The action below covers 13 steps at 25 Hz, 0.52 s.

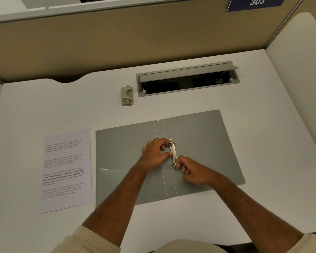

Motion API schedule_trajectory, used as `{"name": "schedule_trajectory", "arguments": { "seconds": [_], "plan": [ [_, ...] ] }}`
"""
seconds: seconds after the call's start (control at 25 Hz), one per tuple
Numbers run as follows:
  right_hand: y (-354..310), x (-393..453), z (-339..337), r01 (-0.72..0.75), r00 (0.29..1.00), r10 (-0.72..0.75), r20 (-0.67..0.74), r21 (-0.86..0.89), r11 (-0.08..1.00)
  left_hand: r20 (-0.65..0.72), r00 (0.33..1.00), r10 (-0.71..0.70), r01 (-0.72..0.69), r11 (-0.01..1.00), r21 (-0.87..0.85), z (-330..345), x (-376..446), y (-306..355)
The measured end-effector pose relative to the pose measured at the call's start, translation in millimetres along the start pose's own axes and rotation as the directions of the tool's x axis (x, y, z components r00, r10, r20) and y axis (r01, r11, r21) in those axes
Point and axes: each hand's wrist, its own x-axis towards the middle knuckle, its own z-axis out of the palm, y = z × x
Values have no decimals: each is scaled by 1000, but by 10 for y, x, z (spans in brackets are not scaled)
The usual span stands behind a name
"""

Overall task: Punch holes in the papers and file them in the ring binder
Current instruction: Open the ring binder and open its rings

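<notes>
A grey ring binder [204, 141] lies open and flat on the white desk, its metal ring mechanism [173, 154] just right of the spine. My left hand [155, 154] pinches the upper ring with thumb and fingers. My right hand [193, 172] grips the lower ring. A printed sheet of paper [67, 170] lies flat to the left of the binder. A beige hole punch [126, 95] stands farther back, apart from both hands.
A cable box [188, 79] with its lid raised is set into the desk behind the binder, right of the punch. Beige partition walls [117, 44] enclose the desk at the back and sides. A blue sign reading 303 [255, 2] hangs top right.
</notes>
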Motion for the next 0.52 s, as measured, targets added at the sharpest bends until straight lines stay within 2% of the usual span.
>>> {"name": "schedule_trajectory", "arguments": {
  "seconds": [0.52],
  "plan": [
    [54,-47,-16,52,999,-52,-13,48,997,34,999,-43,45,996,-74,-37,53,-7]
  ]
}}
